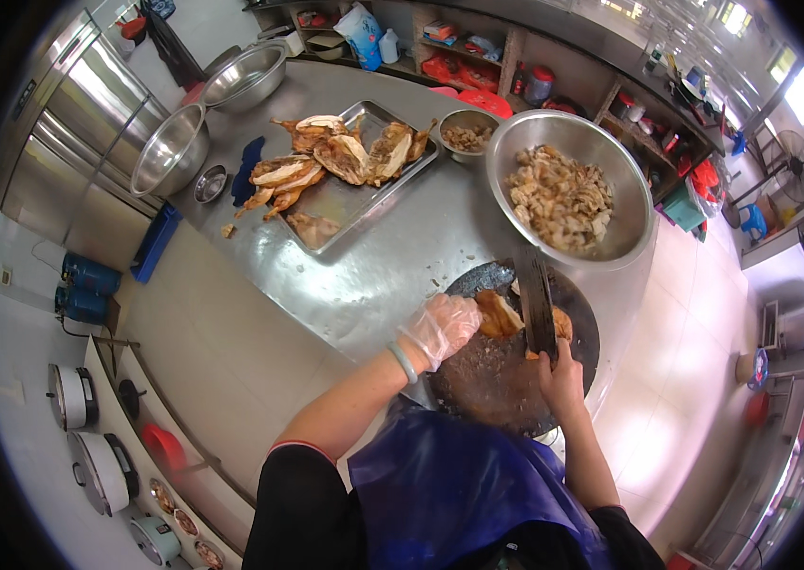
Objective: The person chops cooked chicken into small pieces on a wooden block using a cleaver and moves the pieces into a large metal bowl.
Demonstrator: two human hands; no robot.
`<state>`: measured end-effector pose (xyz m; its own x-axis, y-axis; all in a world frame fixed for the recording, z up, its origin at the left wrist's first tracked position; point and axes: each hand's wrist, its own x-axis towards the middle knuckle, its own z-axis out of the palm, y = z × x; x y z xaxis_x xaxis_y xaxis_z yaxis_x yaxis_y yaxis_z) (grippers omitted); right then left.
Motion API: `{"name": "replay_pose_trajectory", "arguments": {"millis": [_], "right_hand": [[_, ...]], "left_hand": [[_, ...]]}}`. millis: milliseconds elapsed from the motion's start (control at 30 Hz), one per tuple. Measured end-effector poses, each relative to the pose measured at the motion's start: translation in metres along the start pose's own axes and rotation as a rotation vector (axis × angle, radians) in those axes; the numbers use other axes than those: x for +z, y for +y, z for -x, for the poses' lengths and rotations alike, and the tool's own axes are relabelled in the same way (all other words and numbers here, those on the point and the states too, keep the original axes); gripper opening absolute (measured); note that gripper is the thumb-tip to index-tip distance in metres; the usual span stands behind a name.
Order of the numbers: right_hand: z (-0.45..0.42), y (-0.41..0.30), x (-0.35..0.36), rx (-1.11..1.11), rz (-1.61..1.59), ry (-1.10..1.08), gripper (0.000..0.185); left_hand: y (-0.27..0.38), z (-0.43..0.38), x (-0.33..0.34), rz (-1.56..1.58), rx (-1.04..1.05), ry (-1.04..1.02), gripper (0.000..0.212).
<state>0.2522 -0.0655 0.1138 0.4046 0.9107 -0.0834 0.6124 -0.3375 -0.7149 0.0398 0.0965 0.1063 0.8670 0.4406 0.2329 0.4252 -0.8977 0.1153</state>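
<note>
My left hand (444, 324), in a clear plastic glove, is curled against the left end of a browned poultry piece (498, 314) on a round, dark chopping block (487, 388). My right hand (562, 374), bare, grips a cleaver (536, 299), whose dark blade points away from me. Another browned poultry piece (563, 324) lies just right of the blade and is partly hidden by it. Beyond the block stands a large steel bowl (640, 206) with chopped poultry (562, 199) in it.
A steel tray (380, 214) bears several split cooked birds (341, 153). Near it are a small bowl of chopped pieces (469, 137), a dark blue cloth (248, 171) and large steel basins (177, 153). Shelves (459, 53) line the far edge; gas cylinders (88, 288) stand left.
</note>
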Motion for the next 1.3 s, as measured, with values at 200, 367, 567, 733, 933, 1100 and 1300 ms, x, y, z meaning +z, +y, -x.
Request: {"name": "replay_pose_trajectory", "arguments": {"millis": [200, 367, 567, 733, 933, 1100, 1300], "right_hand": [[0.012, -0.022, 0.003, -0.255, 0.106, -0.023, 0.025], [0.008, -0.015, 0.016, -0.194, 0.311, -0.222, 0.026], [-0.018, -0.106, -0.039, -0.497, 0.074, 0.096, 0.026], [-0.018, -0.106, -0.029, -0.562, -0.252, 0.366, 0.018], [-0.028, 0.019, 0.056, -0.088, 0.383, -0.313, 0.024], [-0.023, 0.01, 0.049, -0.121, 0.31, -0.326, 0.026], [-0.019, 0.031, 0.047, -0.124, 0.111, -0.246, 0.031]], "left_hand": [[-0.002, 0.021, 0.017, -0.006, -0.038, 0.087, 0.008], [-0.006, 0.035, 0.044, 0.172, -0.222, 0.004, 0.008], [0.003, 0.03, 0.039, 0.08, -0.161, 0.022, 0.01], [0.0, 0.026, 0.038, 0.064, -0.118, 0.044, 0.01], [0.015, 0.041, 0.047, 0.053, -0.151, -0.326, 0.01], [-0.001, 0.065, 0.044, 0.146, -0.209, -0.053, 0.008], [0.003, 0.095, 0.046, 0.245, -0.421, -0.125, 0.01]]}}
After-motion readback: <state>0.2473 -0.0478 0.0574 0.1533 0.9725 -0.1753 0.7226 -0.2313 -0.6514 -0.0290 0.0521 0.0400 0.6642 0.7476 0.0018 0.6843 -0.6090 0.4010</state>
